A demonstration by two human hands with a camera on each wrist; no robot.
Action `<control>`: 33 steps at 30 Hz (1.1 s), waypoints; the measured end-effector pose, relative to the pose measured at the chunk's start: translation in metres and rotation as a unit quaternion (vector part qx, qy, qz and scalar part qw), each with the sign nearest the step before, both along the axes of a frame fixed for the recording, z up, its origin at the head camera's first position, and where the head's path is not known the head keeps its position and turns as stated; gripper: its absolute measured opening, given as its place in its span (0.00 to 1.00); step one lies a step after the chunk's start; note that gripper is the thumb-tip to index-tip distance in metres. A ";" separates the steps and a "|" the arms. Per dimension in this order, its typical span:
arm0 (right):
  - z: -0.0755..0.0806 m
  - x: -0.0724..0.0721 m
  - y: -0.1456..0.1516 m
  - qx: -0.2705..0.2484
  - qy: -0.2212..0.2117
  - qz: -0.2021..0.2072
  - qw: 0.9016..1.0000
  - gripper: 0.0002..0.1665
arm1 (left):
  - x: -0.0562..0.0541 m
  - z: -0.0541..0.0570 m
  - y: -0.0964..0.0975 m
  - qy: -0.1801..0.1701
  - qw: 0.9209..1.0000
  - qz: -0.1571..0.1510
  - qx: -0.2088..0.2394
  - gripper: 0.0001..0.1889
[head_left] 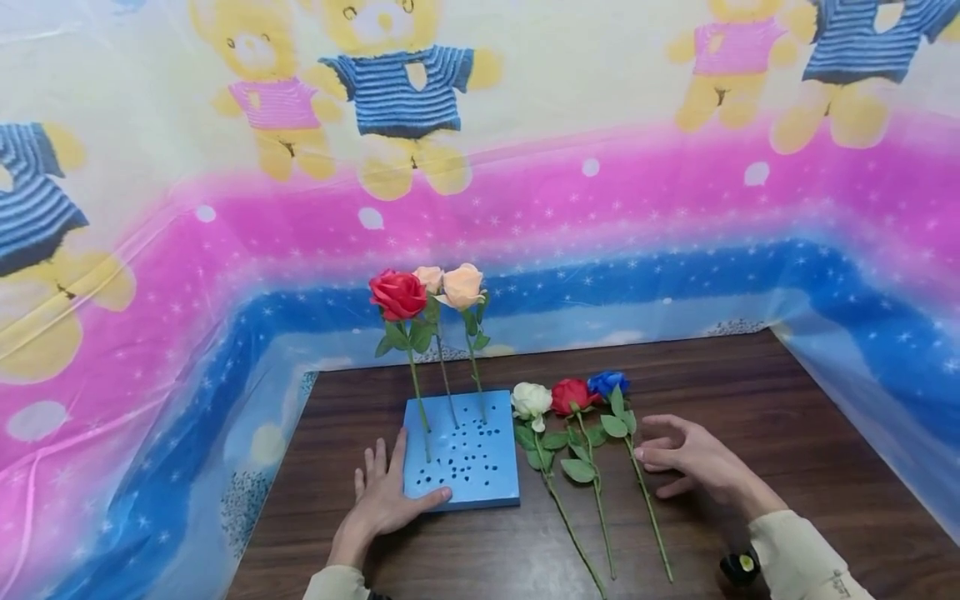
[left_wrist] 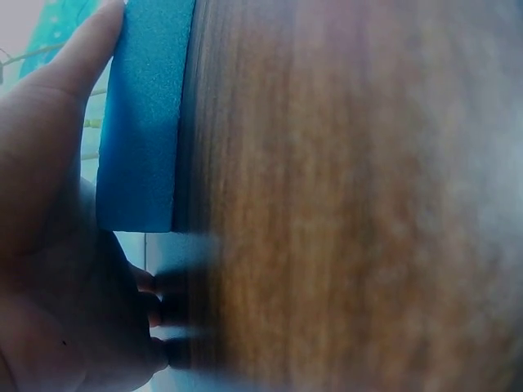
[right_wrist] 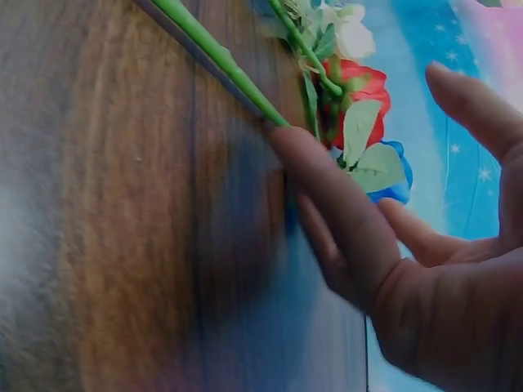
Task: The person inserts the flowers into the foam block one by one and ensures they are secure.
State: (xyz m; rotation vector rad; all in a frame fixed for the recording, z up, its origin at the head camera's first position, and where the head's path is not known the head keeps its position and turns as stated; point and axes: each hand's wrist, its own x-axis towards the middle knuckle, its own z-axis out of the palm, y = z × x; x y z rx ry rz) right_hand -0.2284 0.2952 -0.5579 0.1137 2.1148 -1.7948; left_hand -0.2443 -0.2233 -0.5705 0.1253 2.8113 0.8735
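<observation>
My left hand is at the near left corner of the blue foam block, fingers spread and pretty straight along the left side, thumb laid over the near edge on top. So I'm touching the block, not wrapped round it. It sits left of the middle on the brown wooden table, with loads of little dark holes in the top.

Three flowers stand in it: a red rose on the left, a peach rose on the right, and a paler peach rose partly tucked behind the two.

My right hand is over by the blue rose, just right of its stem. Fingers are loosely bent with a good gap to the thumb, and I haven't got hold of anything. Can't tell if a fingertip is brushing that stem.

That one's the rightmost of three lying right of the block, blooms at the far end, stems pointing near: white rose, second red rose, then blue. Bear-print cloth hangs behind it all.
</observation>
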 end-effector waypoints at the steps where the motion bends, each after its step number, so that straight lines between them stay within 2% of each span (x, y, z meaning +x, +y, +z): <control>1: -0.002 0.003 -0.001 0.009 -0.009 0.004 1.000 0.56 | 0.001 0.000 0.000 -0.001 1.000 -0.001 -0.001 0.71; 5: -0.010 0.011 -0.003 0.024 -0.032 0.009 0.999 0.55 | 0.005 -0.002 0.000 -0.005 1.000 -0.001 0.003 0.72; 10: -0.022 0.021 -0.008 0.017 -0.034 0.017 0.999 0.55 | 0.011 -0.004 -0.003 -0.021 1.000 0.000 0.002 0.72; 20: -0.046 0.023 -0.011 0.033 0.024 0.053 0.998 0.61 | 0.018 -0.002 -0.008 -0.033 0.999 0.004 0.001 0.72; 26: -0.038 0.014 -0.010 0.055 0.037 0.048 0.997 0.61 | 0.009 0.000 -0.007 -0.021 1.000 -0.002 -0.002 0.71; 33: -0.029 0.007 -0.011 0.103 0.059 0.038 0.992 0.58 | 0.000 0.001 -0.002 -0.010 1.000 -0.010 0.003 0.72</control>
